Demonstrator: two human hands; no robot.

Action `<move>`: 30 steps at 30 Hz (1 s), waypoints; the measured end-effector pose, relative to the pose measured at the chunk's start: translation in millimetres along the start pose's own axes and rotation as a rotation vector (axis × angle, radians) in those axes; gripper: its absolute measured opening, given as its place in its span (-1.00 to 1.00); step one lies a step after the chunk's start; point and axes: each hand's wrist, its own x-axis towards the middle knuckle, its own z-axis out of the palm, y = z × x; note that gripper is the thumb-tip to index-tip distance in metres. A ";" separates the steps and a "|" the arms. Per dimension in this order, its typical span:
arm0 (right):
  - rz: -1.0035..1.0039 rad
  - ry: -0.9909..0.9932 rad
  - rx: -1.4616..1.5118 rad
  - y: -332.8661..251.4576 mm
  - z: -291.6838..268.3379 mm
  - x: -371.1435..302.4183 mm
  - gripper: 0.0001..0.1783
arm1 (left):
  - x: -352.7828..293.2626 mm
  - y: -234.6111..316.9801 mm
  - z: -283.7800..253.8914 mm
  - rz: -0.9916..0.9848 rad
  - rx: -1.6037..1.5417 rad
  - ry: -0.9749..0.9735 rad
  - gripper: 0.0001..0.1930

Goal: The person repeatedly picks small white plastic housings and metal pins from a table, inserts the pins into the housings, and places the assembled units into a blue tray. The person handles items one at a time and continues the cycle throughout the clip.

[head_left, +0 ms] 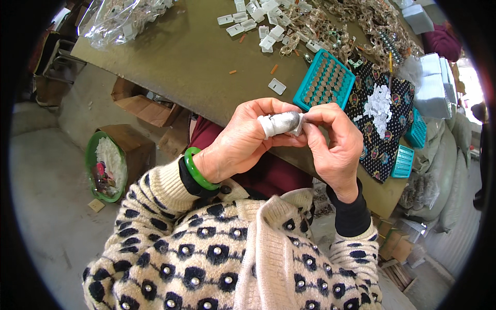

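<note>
My left hand (243, 132) and my right hand (333, 147) meet over the table's near edge, both with closed fingers. Between their fingertips is a small white piece (298, 130), mostly hidden by the fingers, so its exact kind does not show. A white wrap with a dirty grey tip covers the left thumb (279, 124). Just beyond the hands stands a teal tray (299, 101) holding rows of round, coin-like discs (323, 85). A flat white plastic case (277, 86) lies on the table to the left of the tray.
White plastic cases (268, 39) and tangled wires (336, 20) are heaped at the back. White slips (380, 108) lie on a dark patterned cloth (369, 155) at right, near small teal trays (402, 161). A clear bag (124, 20) sits far left; a green basket (93, 150) stands on the floor.
</note>
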 end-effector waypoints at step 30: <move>-0.038 -0.171 -0.116 3.1 -11.0 49.5 -0.95 | 0.6 15.8 -4.1 -0.009 -0.158 -0.016 -0.79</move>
